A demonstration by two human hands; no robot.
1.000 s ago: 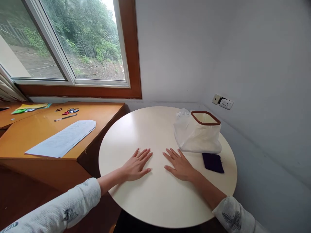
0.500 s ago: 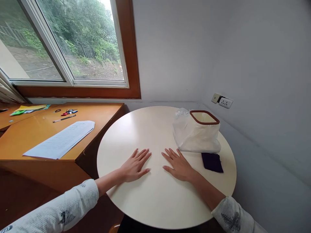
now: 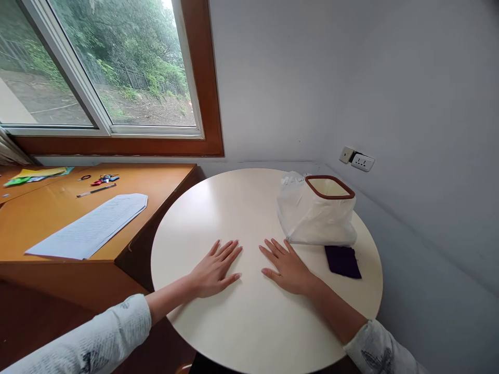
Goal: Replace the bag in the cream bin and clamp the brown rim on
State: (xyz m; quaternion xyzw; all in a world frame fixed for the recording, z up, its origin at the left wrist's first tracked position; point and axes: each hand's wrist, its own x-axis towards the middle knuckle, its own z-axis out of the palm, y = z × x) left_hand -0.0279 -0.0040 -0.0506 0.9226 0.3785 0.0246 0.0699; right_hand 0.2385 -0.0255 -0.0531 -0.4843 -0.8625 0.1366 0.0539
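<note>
Right-hand fingers (image 3: 292, 248) lie spread just beside the white plastic bag (image 3: 317, 226).

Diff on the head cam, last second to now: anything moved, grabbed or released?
Nothing grabbed or released; no object visibly moved on the table. Only the view shifted slightly: the window and orange-brown desk now sit further left in the picture. Unchanged: left hand and right hand palm-down on the round table, brown-rimmed container and dark cloth on the right.
</note>
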